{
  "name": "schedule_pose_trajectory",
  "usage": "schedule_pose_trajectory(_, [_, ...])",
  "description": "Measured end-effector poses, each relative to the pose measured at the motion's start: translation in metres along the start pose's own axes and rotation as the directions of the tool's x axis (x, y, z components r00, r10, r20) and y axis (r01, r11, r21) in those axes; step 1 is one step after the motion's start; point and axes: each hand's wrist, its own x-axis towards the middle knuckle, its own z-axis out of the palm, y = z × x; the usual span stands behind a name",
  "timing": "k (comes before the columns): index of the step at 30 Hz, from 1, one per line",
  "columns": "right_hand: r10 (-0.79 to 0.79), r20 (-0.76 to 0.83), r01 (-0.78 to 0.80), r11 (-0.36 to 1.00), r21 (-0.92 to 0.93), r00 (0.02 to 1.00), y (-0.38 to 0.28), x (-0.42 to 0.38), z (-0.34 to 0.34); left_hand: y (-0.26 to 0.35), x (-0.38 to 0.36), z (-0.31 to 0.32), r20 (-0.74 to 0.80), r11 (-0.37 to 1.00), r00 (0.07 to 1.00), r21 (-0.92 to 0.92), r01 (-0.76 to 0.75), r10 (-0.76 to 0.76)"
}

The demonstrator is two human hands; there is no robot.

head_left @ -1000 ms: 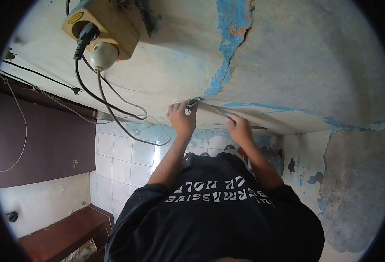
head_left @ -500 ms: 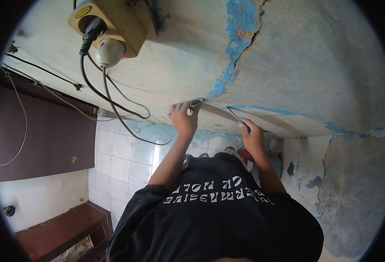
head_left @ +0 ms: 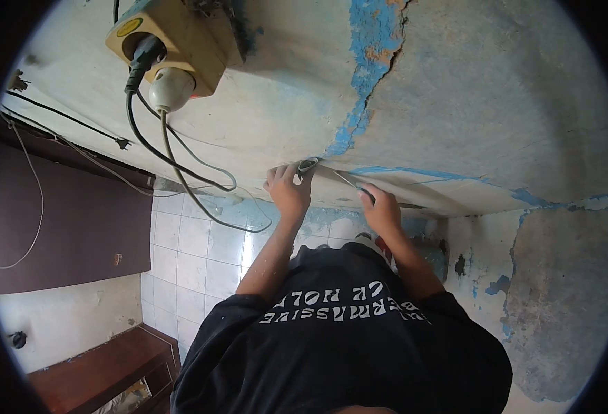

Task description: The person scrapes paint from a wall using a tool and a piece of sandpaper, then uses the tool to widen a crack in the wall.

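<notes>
Slippage could jab the dark-handled metal rod [head_left: 344, 180] clamped in my right grip [head_left: 383, 211] into my left grip [head_left: 290, 196], closed around curled grey material [head_left: 307, 165].

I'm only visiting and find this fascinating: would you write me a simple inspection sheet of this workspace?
Surface: wall cracked, with patches of blue paint.
Job's things: thin tool with a dark handle; hollow thing at the wall, kind unclear.
Clutter: red thing near the feet, mostly hidden.
Hands: left hand grips the hollow thing; right hand grips the tool.
Cables: black plug and white plug in the socket box; loose plug dangling.
Surroundings: tiled floor, brown bench.
</notes>
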Motion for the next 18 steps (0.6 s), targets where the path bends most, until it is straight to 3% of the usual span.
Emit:
schedule_pose_trajectory(6, [0.068, -0.018, -0.064, 0.984, 0.166, 0.998, -0.004, -0.003, -0.03, -0.004, 0.004, -0.005, -0.025, 0.997, 0.997, 0.02, -0.076, 0.077])
schedule_pose_trajectory(8, [0.037, 0.012, -0.037, 0.999, -0.004, 0.999, -0.01, 0.002, -0.011, -0.002, 0.004, -0.004, 0.015, 0.999, 0.999, 0.029, -0.046, 0.046])
schedule_pose_trajectory(13, [0.016, -0.051, -0.012, 0.996, 0.09, 0.999, 0.003, -0.013, -0.035, -0.004, 0.003, -0.003, -0.007, 0.998, 0.999, 0.03, -0.05, 0.05])
schedule_pose_trajectory(15, [0.107, -0.024, -0.106, 0.992, 0.066, 0.994, -0.001, -0.009, -0.045, -0.005, 0.005, -0.003, -0.004, 0.996, 0.997, 0.047, -0.075, 0.075])
schedule_pose_trajectory(18, [0.078, 0.015, -0.077, 0.996, -0.043, 0.997, -0.006, -0.003, -0.021, -0.004, 0.004, -0.003, 0.007, 0.998, 0.998, 0.015, -0.055, 0.055])
